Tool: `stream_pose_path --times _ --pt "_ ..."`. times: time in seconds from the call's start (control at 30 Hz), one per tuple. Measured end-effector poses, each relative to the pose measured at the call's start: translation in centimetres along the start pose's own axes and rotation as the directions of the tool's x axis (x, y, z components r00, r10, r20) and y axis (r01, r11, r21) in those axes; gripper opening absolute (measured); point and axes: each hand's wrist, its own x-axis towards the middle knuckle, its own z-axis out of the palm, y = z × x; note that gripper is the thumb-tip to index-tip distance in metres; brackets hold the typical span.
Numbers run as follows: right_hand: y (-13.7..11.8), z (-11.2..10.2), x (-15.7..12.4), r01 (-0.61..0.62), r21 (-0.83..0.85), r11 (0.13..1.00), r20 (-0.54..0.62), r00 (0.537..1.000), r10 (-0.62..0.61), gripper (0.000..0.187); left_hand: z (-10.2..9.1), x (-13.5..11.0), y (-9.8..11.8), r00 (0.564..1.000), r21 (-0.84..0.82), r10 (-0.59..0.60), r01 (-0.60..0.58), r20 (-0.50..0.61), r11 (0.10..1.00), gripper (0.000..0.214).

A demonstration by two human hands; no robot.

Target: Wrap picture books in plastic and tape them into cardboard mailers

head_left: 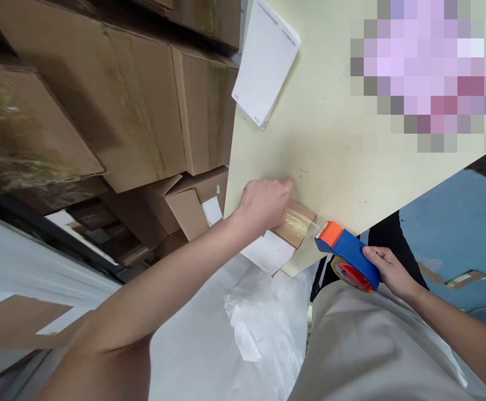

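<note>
A small brown cardboard box lies near the table's corner, with clear tape across its top. My left hand is closed over the box's far-left end, the fingers curled and partly hidden from me. In my right hand is a blue and orange tape dispenser, gripped by its back end. A strip of clear tape runs from the dispenser's orange head to the box. White paper sticks out beside the box at the table's edge.
A stack of white printed sheets rests on the pale table. Large cardboard boxes are piled on the left. White plastic sacking lies below the table's edge. A pixelated patch hides the upper right.
</note>
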Motion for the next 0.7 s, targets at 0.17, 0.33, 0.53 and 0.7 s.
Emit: stream_pose_path --times 0.17,0.33,0.53,0.7 --pt "0.1 0.7 0.6 0.034 -0.013 0.999 0.005 0.999 -0.034 0.064 0.8 -0.3 -0.1 1.000 -0.028 -0.007 0.006 -0.003 1.000 0.078" --pt "-0.1 1.2 0.9 0.052 -0.046 0.998 -0.011 0.999 -0.052 0.064 1.4 -0.6 -0.8 0.999 -0.077 -0.031 0.029 -0.027 0.997 0.085" --pt "0.1 1.1 1.2 0.073 -0.089 0.993 -0.019 0.997 -0.075 0.062 3.8 -2.1 -3.8 0.957 -0.247 0.104 -0.174 -0.272 0.953 0.074" --pt "0.6 1.0 1.6 0.065 -0.065 0.996 -0.047 0.997 -0.068 0.062 8.8 -3.1 -5.7 0.803 -0.290 0.499 -0.587 -0.326 0.755 0.072"
